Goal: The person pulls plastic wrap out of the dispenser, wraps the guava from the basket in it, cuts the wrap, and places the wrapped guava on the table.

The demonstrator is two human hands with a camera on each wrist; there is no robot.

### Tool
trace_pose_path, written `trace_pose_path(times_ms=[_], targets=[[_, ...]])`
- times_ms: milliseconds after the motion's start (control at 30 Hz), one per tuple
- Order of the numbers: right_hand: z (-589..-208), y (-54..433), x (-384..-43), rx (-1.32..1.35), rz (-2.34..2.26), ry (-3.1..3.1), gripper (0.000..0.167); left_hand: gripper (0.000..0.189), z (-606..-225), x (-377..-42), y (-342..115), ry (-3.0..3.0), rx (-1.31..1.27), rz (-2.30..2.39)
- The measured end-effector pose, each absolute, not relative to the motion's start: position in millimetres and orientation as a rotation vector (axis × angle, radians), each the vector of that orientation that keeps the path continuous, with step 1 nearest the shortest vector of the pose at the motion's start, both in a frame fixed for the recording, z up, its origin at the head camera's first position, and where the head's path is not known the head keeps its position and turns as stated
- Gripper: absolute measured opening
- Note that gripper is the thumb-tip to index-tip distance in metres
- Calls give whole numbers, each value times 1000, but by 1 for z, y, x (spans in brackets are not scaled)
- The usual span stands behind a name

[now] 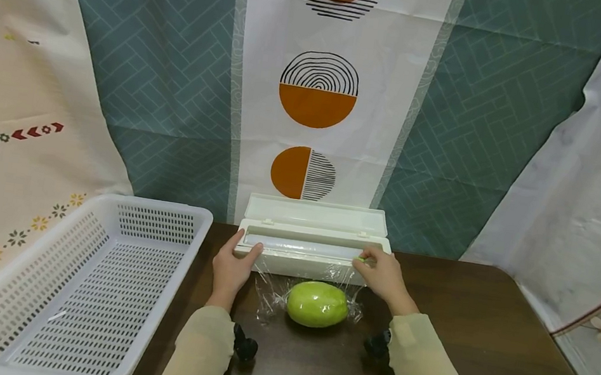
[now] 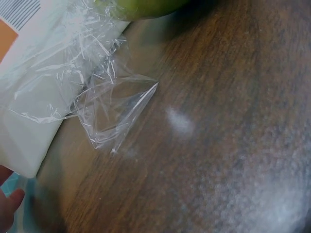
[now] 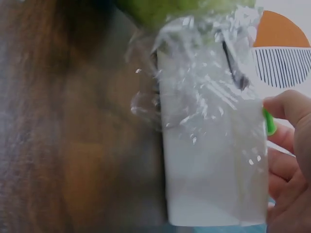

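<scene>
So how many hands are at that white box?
2: the left hand is at the left end of the white box; the right hand pinches a small green tab along its front edge, nearer the right end. No other shows.

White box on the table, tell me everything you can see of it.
The box is long, white and plastic-looking, lying crosswise on the table behind the green fruit. Its lid stands open at the back, showing a pale roll inside. Clear film drapes over its front wall. At the front edge, the right hand pinches a small green tab; the left hand is at the left end, seemingly touching it.
</scene>
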State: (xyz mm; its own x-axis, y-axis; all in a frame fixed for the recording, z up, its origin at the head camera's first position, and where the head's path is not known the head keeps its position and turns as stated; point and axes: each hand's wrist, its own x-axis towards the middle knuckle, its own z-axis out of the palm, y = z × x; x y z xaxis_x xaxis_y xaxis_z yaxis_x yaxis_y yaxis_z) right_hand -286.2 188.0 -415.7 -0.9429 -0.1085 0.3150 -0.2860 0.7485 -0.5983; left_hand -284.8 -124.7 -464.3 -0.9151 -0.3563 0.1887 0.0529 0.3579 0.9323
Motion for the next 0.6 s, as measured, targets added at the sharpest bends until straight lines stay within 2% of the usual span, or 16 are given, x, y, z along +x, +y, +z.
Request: trace_pose_path(times_ms=[267, 600], targets=[[-431, 197, -285, 285, 1188, -2624, 21, 64, -465, -282, -123, -2269, 277, -1576], [-430, 196, -286, 179, 1297, -2624, 29, 63, -465, -283, -125, -2239, 267, -1568]])
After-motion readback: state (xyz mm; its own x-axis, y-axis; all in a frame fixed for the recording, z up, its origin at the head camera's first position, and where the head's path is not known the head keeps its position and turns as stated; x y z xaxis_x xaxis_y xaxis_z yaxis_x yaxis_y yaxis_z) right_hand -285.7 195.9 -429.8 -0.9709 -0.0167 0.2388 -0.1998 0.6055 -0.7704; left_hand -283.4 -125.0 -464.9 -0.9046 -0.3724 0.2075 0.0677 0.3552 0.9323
